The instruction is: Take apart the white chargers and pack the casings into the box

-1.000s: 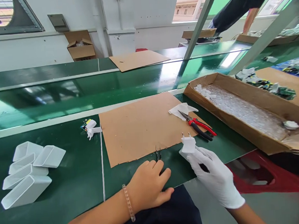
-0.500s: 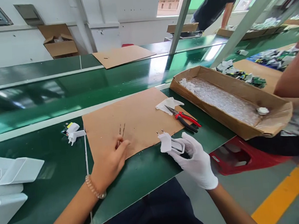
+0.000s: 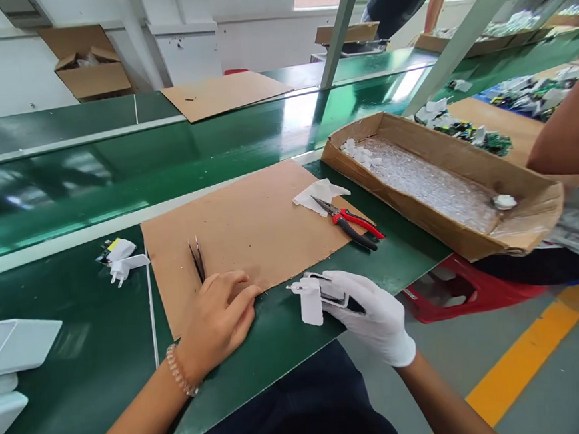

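Observation:
My left hand (image 3: 222,322), bare with a beaded bracelet, rests at the near edge of the brown cardboard sheet (image 3: 264,212). Its fingers are loosely bent, the thumb slightly apart from them. Black tweezers (image 3: 197,261) lie on the sheet beside it, tips apart and pointing away; their rear end is hidden by the hand. My right hand (image 3: 372,314), in a white glove, is closed on a white charger housing (image 3: 320,292). The housing has an open frame, plug pins facing left and a white flap hanging down. Red-and-black pliers (image 3: 351,223) lie just beyond.
A white cloth scrap (image 3: 318,195) lies under the pliers' tips. A cardboard tray (image 3: 398,195) stands to the right, near a co-worker's arm (image 3: 566,135). At left are a charger circuit with plug (image 3: 121,258) and several white housings (image 3: 16,349). A red stool (image 3: 470,286) stands below.
My left hand has turned rightward, and the tweezers now lie further left, pointing up-left. My right hand has tilted the charger housing, so its pins face left. The view has shifted slightly.

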A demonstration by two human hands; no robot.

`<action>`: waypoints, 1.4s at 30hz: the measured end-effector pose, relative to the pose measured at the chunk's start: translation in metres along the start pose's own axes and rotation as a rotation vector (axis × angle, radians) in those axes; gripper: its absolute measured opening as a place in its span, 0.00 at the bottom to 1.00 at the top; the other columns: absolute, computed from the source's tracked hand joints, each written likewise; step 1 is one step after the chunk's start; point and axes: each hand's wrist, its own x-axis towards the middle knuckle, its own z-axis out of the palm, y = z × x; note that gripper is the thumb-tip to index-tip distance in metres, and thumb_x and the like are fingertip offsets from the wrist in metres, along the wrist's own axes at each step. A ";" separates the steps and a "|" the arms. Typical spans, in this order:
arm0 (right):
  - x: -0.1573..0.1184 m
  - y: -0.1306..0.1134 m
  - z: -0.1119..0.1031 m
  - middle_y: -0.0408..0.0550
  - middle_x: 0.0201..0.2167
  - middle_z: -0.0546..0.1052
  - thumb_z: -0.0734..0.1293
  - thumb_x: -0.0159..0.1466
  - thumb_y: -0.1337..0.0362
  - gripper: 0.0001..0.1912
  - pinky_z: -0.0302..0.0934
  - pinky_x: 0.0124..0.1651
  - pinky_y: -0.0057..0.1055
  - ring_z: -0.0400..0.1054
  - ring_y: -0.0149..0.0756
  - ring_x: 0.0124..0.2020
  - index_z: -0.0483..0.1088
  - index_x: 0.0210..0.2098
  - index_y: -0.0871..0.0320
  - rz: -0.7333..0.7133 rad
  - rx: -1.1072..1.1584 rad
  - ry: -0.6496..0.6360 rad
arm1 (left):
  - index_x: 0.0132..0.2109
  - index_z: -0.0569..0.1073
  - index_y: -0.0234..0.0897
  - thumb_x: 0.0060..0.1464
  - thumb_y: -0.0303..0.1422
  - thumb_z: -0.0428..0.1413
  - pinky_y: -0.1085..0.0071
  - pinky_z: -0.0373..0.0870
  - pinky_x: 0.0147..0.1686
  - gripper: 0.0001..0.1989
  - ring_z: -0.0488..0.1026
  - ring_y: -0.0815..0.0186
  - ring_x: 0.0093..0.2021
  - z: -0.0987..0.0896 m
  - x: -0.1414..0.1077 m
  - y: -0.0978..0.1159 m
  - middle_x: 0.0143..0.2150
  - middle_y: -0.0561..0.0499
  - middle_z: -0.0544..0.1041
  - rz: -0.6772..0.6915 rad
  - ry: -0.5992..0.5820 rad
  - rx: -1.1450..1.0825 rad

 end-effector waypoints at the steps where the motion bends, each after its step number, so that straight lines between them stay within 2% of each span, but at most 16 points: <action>1: 0.002 0.000 -0.001 0.50 0.42 0.79 0.72 0.62 0.66 0.17 0.73 0.44 0.26 0.77 0.34 0.40 0.70 0.50 0.54 -0.034 0.000 -0.012 | 0.47 0.70 0.32 0.56 0.19 0.55 0.60 0.68 0.44 0.12 0.69 0.59 0.45 0.000 0.000 -0.001 0.45 0.42 0.70 0.000 0.001 -0.004; 7: 0.007 -0.001 -0.005 0.49 0.44 0.78 0.72 0.61 0.67 0.15 0.71 0.45 0.24 0.75 0.32 0.40 0.72 0.48 0.55 0.012 0.070 -0.131 | 0.46 0.71 0.32 0.56 0.20 0.56 0.61 0.68 0.43 0.11 0.69 0.58 0.45 0.002 0.000 -0.002 0.45 0.41 0.71 -0.003 -0.013 -0.021; 10: 0.012 -0.005 -0.007 0.49 0.43 0.79 0.71 0.62 0.68 0.12 0.70 0.44 0.22 0.76 0.31 0.40 0.74 0.45 0.57 0.033 0.092 -0.128 | 0.46 0.71 0.33 0.56 0.21 0.55 0.61 0.69 0.43 0.10 0.70 0.58 0.45 0.001 0.002 -0.001 0.45 0.41 0.72 0.000 -0.026 -0.008; 12: 0.015 -0.012 -0.008 0.48 0.43 0.80 0.72 0.61 0.68 0.10 0.70 0.45 0.22 0.76 0.32 0.40 0.77 0.43 0.57 0.130 0.161 -0.102 | 0.45 0.71 0.33 0.57 0.21 0.54 0.62 0.69 0.42 0.10 0.70 0.59 0.44 0.000 0.004 0.000 0.44 0.42 0.73 -0.002 -0.025 -0.006; 15: 0.020 -0.030 -0.008 0.42 0.39 0.81 0.74 0.58 0.63 0.09 0.71 0.38 0.20 0.76 0.31 0.36 0.79 0.39 0.53 0.623 0.579 -0.123 | 0.51 0.69 0.33 0.58 0.25 0.55 0.62 0.69 0.43 0.13 0.70 0.60 0.44 -0.004 0.006 0.004 0.44 0.42 0.73 -0.009 0.004 -0.074; 18: 0.026 -0.055 -0.004 0.39 0.36 0.81 0.76 0.56 0.54 0.15 0.71 0.35 0.18 0.75 0.27 0.34 0.79 0.41 0.52 1.242 1.354 -0.149 | 0.58 0.62 0.31 0.60 0.37 0.54 0.59 0.69 0.47 0.23 0.70 0.57 0.47 -0.006 0.006 0.009 0.47 0.40 0.72 0.057 0.088 -0.188; 19: 0.028 -0.064 -0.002 0.38 0.35 0.81 0.76 0.54 0.53 0.17 0.72 0.37 0.17 0.75 0.26 0.34 0.78 0.41 0.52 1.372 1.592 -0.162 | 0.60 0.61 0.30 0.60 0.40 0.52 0.58 0.68 0.48 0.26 0.70 0.55 0.48 -0.006 0.005 0.011 0.47 0.39 0.71 0.088 0.121 -0.208; 21: 0.035 -0.079 0.002 0.37 0.36 0.80 0.77 0.54 0.55 0.17 0.70 0.40 0.14 0.75 0.21 0.35 0.77 0.41 0.54 1.502 1.924 -0.219 | 0.62 0.58 0.31 0.60 0.45 0.50 0.55 0.65 0.52 0.29 0.69 0.52 0.52 -0.004 0.004 0.015 0.48 0.39 0.72 0.127 0.161 -0.209; 24: 0.042 -0.092 0.007 0.35 0.38 0.80 0.73 0.60 0.59 0.12 0.66 0.46 0.09 0.74 0.15 0.40 0.76 0.42 0.54 1.455 2.144 -0.288 | 0.65 0.56 0.29 0.60 0.48 0.49 0.54 0.60 0.54 0.34 0.69 0.50 0.56 -0.002 0.002 0.019 0.48 0.38 0.73 0.125 0.174 -0.180; 26: 0.042 -0.094 0.010 0.34 0.41 0.80 0.68 0.66 0.58 0.09 0.62 0.50 0.07 0.73 0.12 0.44 0.75 0.43 0.53 1.379 2.140 -0.275 | 0.65 0.55 0.29 0.61 0.49 0.48 0.55 0.59 0.54 0.35 0.69 0.50 0.55 -0.001 0.001 0.020 0.47 0.38 0.74 0.119 0.180 -0.174; 28: 0.038 -0.092 0.013 0.35 0.44 0.79 0.61 0.71 0.57 0.12 0.61 0.53 0.09 0.71 0.11 0.48 0.75 0.45 0.51 1.256 2.018 -0.276 | 0.65 0.54 0.30 0.61 0.49 0.48 0.55 0.59 0.54 0.34 0.69 0.51 0.55 -0.002 0.001 0.020 0.47 0.38 0.75 0.108 0.167 -0.171; 31: 0.027 -0.087 0.019 0.41 0.53 0.76 0.49 0.74 0.55 0.23 0.58 0.62 0.27 0.69 0.21 0.55 0.73 0.52 0.51 1.050 1.688 -0.359 | 0.66 0.53 0.30 0.62 0.47 0.48 0.55 0.59 0.55 0.33 0.70 0.51 0.56 -0.003 0.000 0.020 0.49 0.37 0.75 0.082 0.124 -0.172; 34: 0.023 -0.085 0.023 0.45 0.61 0.68 0.43 0.74 0.55 0.28 0.51 0.66 0.42 0.63 0.28 0.62 0.66 0.61 0.52 0.984 1.414 -0.413 | 0.66 0.53 0.30 0.62 0.47 0.48 0.55 0.58 0.55 0.33 0.70 0.51 0.55 -0.004 0.001 0.020 0.49 0.37 0.76 0.070 0.110 -0.176; 36: 0.024 -0.086 0.023 0.45 0.62 0.68 0.40 0.74 0.56 0.30 0.53 0.66 0.41 0.62 0.28 0.62 0.64 0.63 0.52 0.956 1.343 -0.423 | 0.66 0.54 0.30 0.62 0.47 0.48 0.56 0.57 0.56 0.33 0.71 0.52 0.55 -0.005 0.001 0.021 0.49 0.37 0.75 0.071 0.109 -0.177; 39: 0.022 -0.087 0.018 0.47 0.56 0.73 0.41 0.74 0.57 0.29 0.68 0.57 0.38 0.69 0.33 0.57 0.67 0.60 0.52 0.849 1.140 -0.389 | 0.65 0.54 0.30 0.62 0.47 0.48 0.57 0.56 0.57 0.32 0.71 0.53 0.55 -0.005 0.002 0.021 0.50 0.38 0.75 0.065 0.098 -0.177; 42: 0.004 -0.082 0.005 0.48 0.55 0.75 0.48 0.74 0.55 0.24 0.76 0.45 0.39 0.73 0.41 0.52 0.61 0.64 0.47 0.747 0.781 -0.198 | 0.65 0.55 0.30 0.63 0.47 0.46 0.58 0.54 0.58 0.32 0.71 0.55 0.55 -0.008 0.002 0.021 0.49 0.40 0.76 0.078 0.085 -0.138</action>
